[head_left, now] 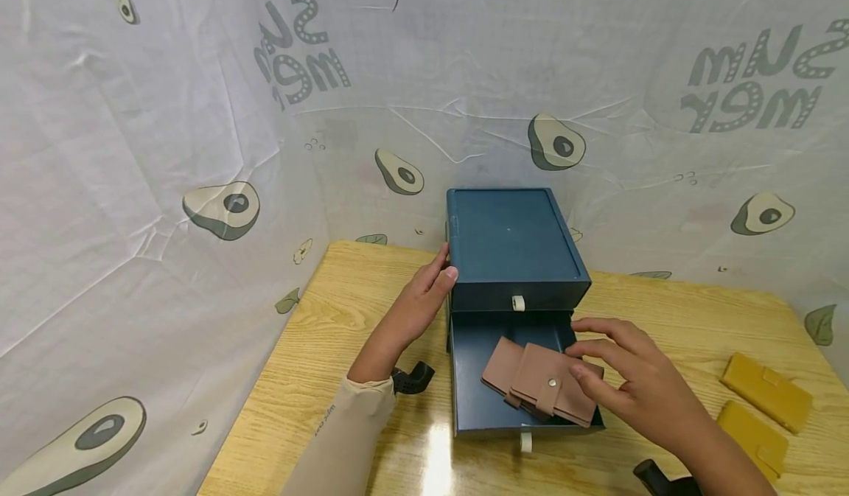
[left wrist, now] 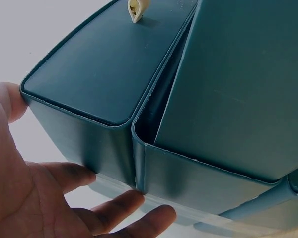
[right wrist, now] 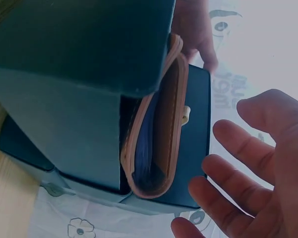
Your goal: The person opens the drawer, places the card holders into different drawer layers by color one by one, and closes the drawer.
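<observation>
A dark blue drawer box [head_left: 511, 234] stands on the table with its lower drawer [head_left: 472, 389] pulled out. Two pink wallets lie overlapping in that drawer: a snap-strap wallet [head_left: 536, 374] on top, and a second wallet [head_left: 499, 363] partly covered to its left. My left hand [head_left: 419, 298] rests along the box's left side, thumb near the top edge and fingers spread on the wall. Over the drawer's right edge, my right hand [head_left: 637, 378] hovers with fingers loosely bent. The right wrist view shows a gap between its fingertips [right wrist: 226, 131] and the wallet [right wrist: 176, 119].
Two yellow wallets, an upper one [head_left: 769, 391] and a lower one [head_left: 752, 437], lie on the wooden table [head_left: 345, 297] to the right. A white cloth [head_left: 431, 54] printed with avocados hangs behind and to the left. The upper drawer, with a white pull tab [head_left: 518, 304], is closed.
</observation>
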`<state>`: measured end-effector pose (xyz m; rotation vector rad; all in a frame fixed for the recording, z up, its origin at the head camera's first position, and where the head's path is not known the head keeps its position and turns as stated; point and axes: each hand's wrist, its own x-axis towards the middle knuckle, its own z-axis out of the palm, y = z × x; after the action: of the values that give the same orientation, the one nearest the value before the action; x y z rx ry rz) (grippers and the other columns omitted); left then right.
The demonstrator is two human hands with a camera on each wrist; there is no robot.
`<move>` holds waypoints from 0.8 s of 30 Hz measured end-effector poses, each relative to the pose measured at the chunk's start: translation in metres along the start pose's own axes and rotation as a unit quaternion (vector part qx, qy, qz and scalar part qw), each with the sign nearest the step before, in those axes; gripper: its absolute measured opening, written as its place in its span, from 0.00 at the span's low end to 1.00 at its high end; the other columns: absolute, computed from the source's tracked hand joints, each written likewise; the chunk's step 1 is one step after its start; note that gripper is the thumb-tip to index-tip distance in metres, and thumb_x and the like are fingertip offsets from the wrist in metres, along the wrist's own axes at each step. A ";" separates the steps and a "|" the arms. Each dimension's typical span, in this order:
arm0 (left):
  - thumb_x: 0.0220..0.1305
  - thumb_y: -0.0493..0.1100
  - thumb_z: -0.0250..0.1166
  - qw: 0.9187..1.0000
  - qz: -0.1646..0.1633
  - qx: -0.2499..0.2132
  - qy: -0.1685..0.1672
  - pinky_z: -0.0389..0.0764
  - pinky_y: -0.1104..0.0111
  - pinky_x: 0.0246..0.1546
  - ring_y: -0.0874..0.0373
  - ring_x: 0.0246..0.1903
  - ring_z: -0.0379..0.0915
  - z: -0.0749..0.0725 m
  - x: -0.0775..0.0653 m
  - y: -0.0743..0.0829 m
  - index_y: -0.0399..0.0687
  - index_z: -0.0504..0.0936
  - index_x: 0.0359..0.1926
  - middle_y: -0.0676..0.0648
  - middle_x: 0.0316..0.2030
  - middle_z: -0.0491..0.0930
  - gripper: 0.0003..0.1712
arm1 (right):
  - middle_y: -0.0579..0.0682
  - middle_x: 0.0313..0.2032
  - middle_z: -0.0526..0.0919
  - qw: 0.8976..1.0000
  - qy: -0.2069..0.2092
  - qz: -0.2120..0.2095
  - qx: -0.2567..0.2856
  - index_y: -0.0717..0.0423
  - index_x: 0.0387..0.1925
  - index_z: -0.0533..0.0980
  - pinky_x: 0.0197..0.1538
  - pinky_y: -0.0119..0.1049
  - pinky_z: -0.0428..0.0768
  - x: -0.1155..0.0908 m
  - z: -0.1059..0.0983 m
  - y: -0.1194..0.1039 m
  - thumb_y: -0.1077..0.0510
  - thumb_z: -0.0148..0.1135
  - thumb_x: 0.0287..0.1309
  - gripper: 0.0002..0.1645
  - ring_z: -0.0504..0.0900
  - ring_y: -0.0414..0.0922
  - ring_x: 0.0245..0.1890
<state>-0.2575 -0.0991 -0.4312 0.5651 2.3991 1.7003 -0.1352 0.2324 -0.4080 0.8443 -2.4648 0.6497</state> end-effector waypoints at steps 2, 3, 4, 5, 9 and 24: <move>0.84 0.69 0.45 1.000 -0.001 0.002 0.000 0.57 0.37 0.78 0.41 0.83 0.50 0.000 0.000 0.001 0.63 0.46 0.89 0.42 0.85 0.52 0.43 | 0.49 0.63 0.81 1.000 -0.001 0.004 -0.004 0.44 0.47 0.89 0.66 0.19 0.63 -0.001 0.000 0.002 0.61 0.79 0.61 0.14 0.77 0.48 0.61; 0.84 0.69 0.45 1.000 -0.002 0.002 0.000 0.57 0.37 0.78 0.41 0.83 0.50 0.000 0.000 0.001 0.63 0.46 0.89 0.41 0.85 0.52 0.43 | 0.49 0.63 0.81 1.000 -0.002 0.006 -0.006 0.44 0.47 0.89 0.67 0.18 0.62 -0.002 -0.001 0.003 0.61 0.79 0.61 0.14 0.77 0.48 0.61; 0.84 0.69 0.45 1.000 -0.001 0.001 0.000 0.57 0.38 0.79 0.41 0.83 0.50 0.000 0.000 0.001 0.63 0.46 0.89 0.41 0.85 0.52 0.43 | 0.49 0.63 0.81 1.000 -0.004 0.008 -0.007 0.44 0.47 0.88 0.68 0.17 0.60 -0.003 -0.001 0.004 0.62 0.79 0.60 0.15 0.77 0.49 0.61; 0.84 0.69 0.45 1.000 0.000 0.000 0.000 0.57 0.38 0.79 0.41 0.83 0.50 0.000 0.001 0.001 0.63 0.46 0.89 0.41 0.85 0.51 0.43 | 0.49 0.63 0.81 1.000 -0.007 0.011 -0.006 0.43 0.47 0.88 0.69 0.17 0.58 -0.004 -0.001 0.004 0.63 0.80 0.59 0.16 0.76 0.49 0.61; 0.84 0.70 0.45 1.000 0.002 -0.003 -0.001 0.56 0.40 0.80 0.43 0.84 0.49 0.000 0.001 0.000 0.62 0.46 0.89 0.42 0.85 0.51 0.43 | 0.48 0.63 0.81 0.999 -0.016 0.032 -0.008 0.41 0.48 0.88 0.69 0.14 0.56 -0.009 -0.001 0.008 0.66 0.81 0.55 0.22 0.76 0.48 0.62; 0.83 0.72 0.45 1.000 -0.002 -0.009 -0.007 0.55 0.39 0.80 0.43 0.84 0.47 -0.001 0.003 -0.001 0.63 0.45 0.89 0.43 0.86 0.49 0.44 | 0.42 0.62 0.82 0.978 -0.032 0.185 0.090 0.38 0.60 0.83 0.54 0.19 0.75 -0.037 0.003 0.030 0.63 0.73 0.70 0.23 0.75 0.25 0.59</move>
<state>-0.2605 -0.0986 -0.4312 0.5674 2.3716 1.7071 -0.1296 0.2685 -0.4388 0.4736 -2.6782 1.0004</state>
